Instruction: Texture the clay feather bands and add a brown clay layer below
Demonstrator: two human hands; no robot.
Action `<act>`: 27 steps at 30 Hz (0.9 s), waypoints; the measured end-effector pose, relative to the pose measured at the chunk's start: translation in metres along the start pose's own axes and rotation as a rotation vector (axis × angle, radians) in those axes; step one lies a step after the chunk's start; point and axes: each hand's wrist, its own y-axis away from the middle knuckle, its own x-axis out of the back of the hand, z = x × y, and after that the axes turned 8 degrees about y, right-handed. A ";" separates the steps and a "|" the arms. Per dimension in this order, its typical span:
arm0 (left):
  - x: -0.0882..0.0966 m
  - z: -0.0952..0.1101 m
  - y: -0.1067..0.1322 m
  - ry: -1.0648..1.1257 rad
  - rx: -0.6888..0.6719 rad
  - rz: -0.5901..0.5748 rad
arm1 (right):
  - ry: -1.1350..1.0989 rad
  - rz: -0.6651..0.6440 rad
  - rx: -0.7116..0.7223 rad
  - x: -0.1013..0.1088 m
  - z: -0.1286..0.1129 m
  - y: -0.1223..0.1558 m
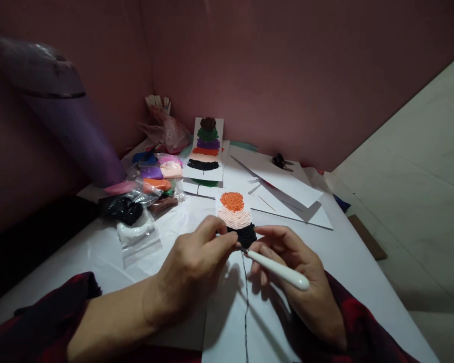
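A white card (234,312) lies on the table before me, carrying clay petals in orange (232,200), peach (234,218) and black (245,235). My left hand (192,269) is pinched closed at the black clay, fingertips meeting near the tool's tip. My right hand (291,275) is closed round a white-handled sculpting tool (280,270), whose metal tip points at the black clay. A dark line runs down the card below the clay.
A finished sample card (206,146) with stacked coloured petals leans at the back. Several bags of coloured clay (155,181) lie at the left. A purple cone-shaped object (71,121) stands far left. White sheets (287,194) and dark keys (280,161) lie right of centre.
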 end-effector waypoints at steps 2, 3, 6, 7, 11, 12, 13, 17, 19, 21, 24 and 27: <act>0.000 -0.004 -0.002 0.079 0.059 0.074 | 0.167 0.073 0.114 -0.001 0.010 -0.001; 0.000 -0.006 -0.003 0.116 0.081 0.089 | 0.222 0.059 0.142 -0.002 0.014 -0.001; 0.000 -0.011 -0.005 0.158 0.181 0.072 | 0.301 0.016 0.182 -0.001 0.022 -0.003; -0.001 -0.012 -0.005 0.154 0.226 0.055 | 0.314 0.009 0.190 -0.001 0.023 -0.003; -0.005 -0.015 -0.004 0.164 0.329 0.025 | 0.346 -0.013 0.231 0.000 0.023 -0.004; -0.006 -0.014 -0.004 0.162 0.339 0.026 | 0.350 -0.017 0.239 0.000 0.022 -0.004; -0.006 -0.014 -0.004 0.161 0.352 0.027 | 0.355 -0.019 0.246 -0.001 0.022 -0.005; -0.005 -0.012 -0.005 0.152 0.362 0.036 | 0.378 -0.027 0.267 0.000 0.022 -0.006; -0.004 -0.012 -0.005 0.139 0.345 0.041 | 0.386 -0.028 0.272 0.000 0.022 -0.006; -0.003 -0.012 -0.005 0.134 0.350 0.042 | 0.398 -0.036 0.269 0.000 0.022 -0.006; -0.004 -0.012 -0.006 0.174 0.354 0.044 | 0.418 -0.054 0.266 0.001 0.022 -0.006; -0.005 -0.011 -0.005 0.213 0.304 0.047 | 0.429 -0.061 0.279 0.001 0.021 -0.007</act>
